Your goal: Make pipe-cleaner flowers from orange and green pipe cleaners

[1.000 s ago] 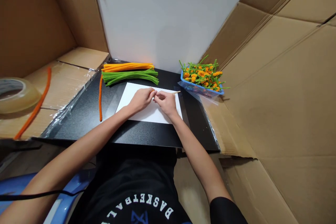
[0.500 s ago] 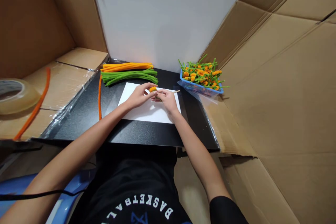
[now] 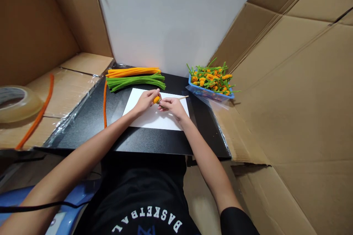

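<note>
Over a white sheet (image 3: pixel 154 120), a small orange fuzzy piece (image 3: pixel 156 100) sits between my hands. My left hand (image 3: pixel 146 101) has its thumb and fingers closed on the orange piece from the left. My right hand (image 3: pixel 173 107) pinches just below and to the right of it, where a bit of green shows; its fingertips partly hide what they grip. A thin light stick (image 3: pixel 184 97) lies beyond my right hand, near the sheet's right edge.
Orange stems (image 3: pixel 134 71) and green stems (image 3: pixel 135 81) lie at the back of the black table (image 3: pixel 149 141). A blue basket (image 3: pixel 211 94) at the back right holds orange and green pieces. One long orange stem (image 3: pixel 105 104) and a tape roll (image 3: pixel 30 103) are on the left.
The orange piece has moved slightly left and down with my hands. My left fingers, spread around it before, are now closed on it.
</note>
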A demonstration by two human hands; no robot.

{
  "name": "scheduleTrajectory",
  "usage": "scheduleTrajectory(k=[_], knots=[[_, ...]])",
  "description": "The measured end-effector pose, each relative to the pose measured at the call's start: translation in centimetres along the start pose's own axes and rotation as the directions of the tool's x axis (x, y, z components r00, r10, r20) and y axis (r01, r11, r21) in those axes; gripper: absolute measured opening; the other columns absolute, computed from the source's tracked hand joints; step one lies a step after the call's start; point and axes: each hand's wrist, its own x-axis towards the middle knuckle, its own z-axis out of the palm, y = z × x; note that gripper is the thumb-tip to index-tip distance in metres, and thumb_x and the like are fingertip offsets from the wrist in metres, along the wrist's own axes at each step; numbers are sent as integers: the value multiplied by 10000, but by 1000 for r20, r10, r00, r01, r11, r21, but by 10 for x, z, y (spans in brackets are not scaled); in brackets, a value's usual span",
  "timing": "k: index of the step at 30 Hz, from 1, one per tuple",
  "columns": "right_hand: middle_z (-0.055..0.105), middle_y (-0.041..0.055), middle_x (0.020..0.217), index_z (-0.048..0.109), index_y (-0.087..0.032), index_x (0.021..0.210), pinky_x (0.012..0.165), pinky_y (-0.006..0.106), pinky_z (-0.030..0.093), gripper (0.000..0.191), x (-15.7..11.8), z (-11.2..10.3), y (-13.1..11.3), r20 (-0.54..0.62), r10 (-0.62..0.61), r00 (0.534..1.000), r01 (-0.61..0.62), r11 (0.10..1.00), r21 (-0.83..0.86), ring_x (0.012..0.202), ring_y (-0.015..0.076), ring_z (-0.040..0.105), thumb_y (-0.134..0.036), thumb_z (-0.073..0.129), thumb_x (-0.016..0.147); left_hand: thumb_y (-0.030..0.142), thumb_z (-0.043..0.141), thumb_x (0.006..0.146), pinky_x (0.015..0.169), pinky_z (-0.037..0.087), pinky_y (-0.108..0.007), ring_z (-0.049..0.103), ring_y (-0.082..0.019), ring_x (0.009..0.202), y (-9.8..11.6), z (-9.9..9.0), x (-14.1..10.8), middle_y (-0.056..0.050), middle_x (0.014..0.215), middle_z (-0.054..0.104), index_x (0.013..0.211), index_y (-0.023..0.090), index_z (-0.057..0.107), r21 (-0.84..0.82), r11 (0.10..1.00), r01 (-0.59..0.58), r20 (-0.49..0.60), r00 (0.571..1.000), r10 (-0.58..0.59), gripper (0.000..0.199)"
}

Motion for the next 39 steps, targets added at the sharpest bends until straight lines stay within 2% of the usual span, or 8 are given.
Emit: scheduleTrajectory(k=[14,20,23,25,28,32,36,39], knots=[[727,29,678,710,-168,705,689,292,523,88,-1,6,9,27,-188,982,186,930,-316,658,169,675,-234,690,759,686,441,852,505,323,-273,431,-122,463,-16,10,0,5,436,458,503,190,510,216,966,145,-184,977,-106,610],[733,106,807,701,-180,788,855,356,436,234,-9,14,4,285,-509,812,435,203,-877,831,219,643,-200,520,935,677,457,841,411,221,-267,295,-94,359,-16,10,3,46,407,330,590,222,448,-52,927,372,-164,912,-375,519],[722,122,786,701,-173,811,839,357,421,321,-10,16,3,366,-492,790,450,60,-891,833,220,638,-210,435,987,671,453,848,392,195,-251,247,-83,345,-12,8,3,65,423,278,611,234,398,-116,895,430,-60,896,-439,501],[736,116,817,709,-179,824,842,356,428,293,-9,15,6,284,-531,799,407,127,-905,837,220,648,-230,463,975,707,427,857,398,230,-249,300,-90,365,-7,6,2,51,442,329,626,224,423,-79,923,378,-88,919,-384,536],[757,71,867,720,-200,848,825,325,462,170,-3,11,13,18,-562,827,328,456,-827,833,203,674,-240,564,902,710,444,873,481,365,-245,499,-124,524,0,1,-1,-12,612,561,747,186,552,156,981,115,-131,987,-95,550],[719,23,710,716,-183,804,707,278,503,123,7,1,19,-218,-364,906,259,881,-395,687,170,672,-285,647,802,546,557,894,651,464,-251,629,-173,828,3,-6,-4,-64,1000,691,1071,187,601,490,843,-222,81,975,209,403],[693,21,645,716,-157,770,654,260,505,185,10,-1,19,-188,-199,962,180,977,-113,602,143,637,-336,719,722,379,465,963,682,456,-281,639,-185,768,-4,-9,-3,-78,961,707,1114,181,597,681,686,-258,149,965,215,281],[690,19,645,712,-167,752,661,262,508,156,9,2,18,-206,-254,945,215,957,-193,618,153,650,-321,704,731,317,485,953,690,444,-292,659,-212,768,-7,-5,-2,-82,887,716,1069,184,609,774,598,-211,109,973,202,215]])
